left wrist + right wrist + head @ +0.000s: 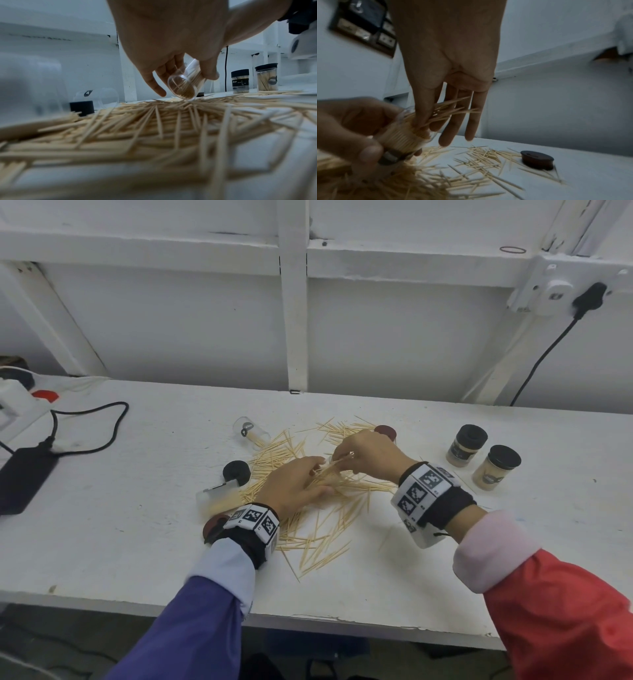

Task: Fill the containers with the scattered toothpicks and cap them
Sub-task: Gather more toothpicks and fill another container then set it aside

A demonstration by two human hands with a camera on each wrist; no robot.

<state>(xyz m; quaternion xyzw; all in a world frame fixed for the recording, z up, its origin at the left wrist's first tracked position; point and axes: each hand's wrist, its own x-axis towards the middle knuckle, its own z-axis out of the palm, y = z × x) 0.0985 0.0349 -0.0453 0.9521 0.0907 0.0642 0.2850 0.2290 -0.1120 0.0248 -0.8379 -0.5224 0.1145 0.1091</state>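
My left hand (303, 481) grips a clear container (181, 88), tilted low over the pile and partly filled with toothpicks. Its mouth points toward my right hand (352, 453). That hand pinches a bunch of toothpicks (450, 108) between thumb and fingers, their ends inside the container's mouth (402, 136). Scattered toothpicks (325, 529) cover the table under and around both hands. Two filled containers with black caps (466, 445) (496, 467) stand upright at the right. An empty clear container (251, 433) lies on its side at the back left.
Another container (219, 498) holding toothpicks lies by my left wrist, beside a black cap (236, 472). One brown cap (385, 432) sits behind my right hand, another (210, 525) under my left wrist. A black power pack (24, 477) with its cable lies far left.
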